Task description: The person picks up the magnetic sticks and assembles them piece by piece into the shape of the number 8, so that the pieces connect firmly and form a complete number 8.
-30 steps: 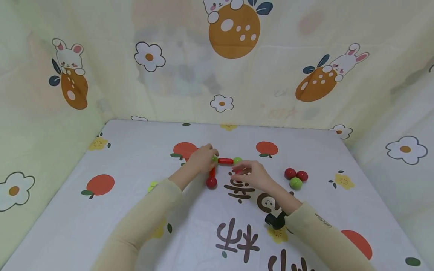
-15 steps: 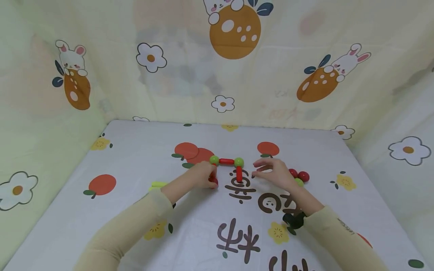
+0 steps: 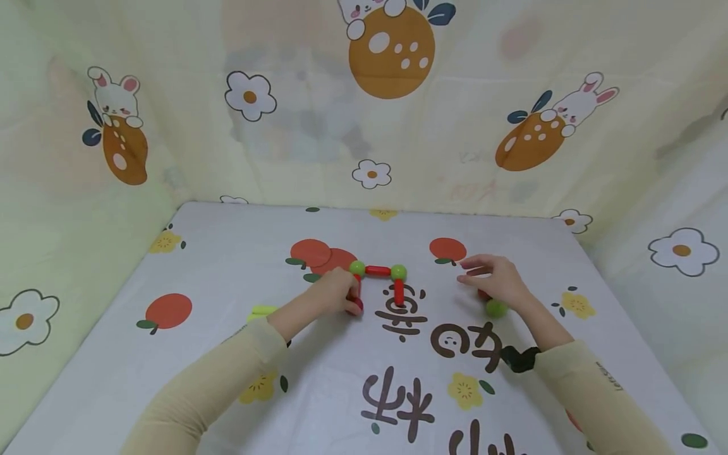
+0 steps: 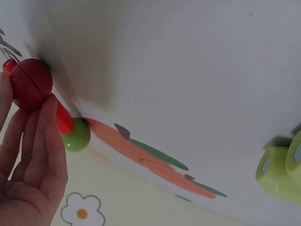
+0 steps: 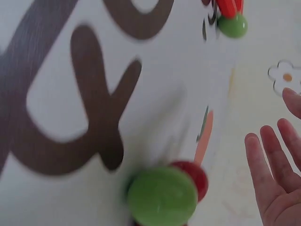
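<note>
Two green balls (image 3: 357,268) joined by a red rod (image 3: 378,271) lie mid-table, with a second red rod (image 3: 399,292) running toward me from the right green ball (image 3: 399,272). At the left side, my left hand (image 3: 337,292) pinches a dark red ball (image 4: 32,84) at the near end of another red rod (image 4: 64,118). My right hand (image 3: 497,279) hovers with fingers apart, holding nothing, above a loose green ball (image 5: 162,195) and red ball (image 5: 193,176). It partly hides these loose balls in the head view.
Yellow-green rods (image 3: 263,310) with silvery ends lie left of the red pieces, beside my left forearm. A printed white cloth (image 3: 318,392) covers the table, and patterned curtains (image 3: 307,139) hang behind it and along both sides.
My left hand has come nearer from the left green ball to the red ball. My right hand has left the right-hand rod and moved right, over the loose balls.
</note>
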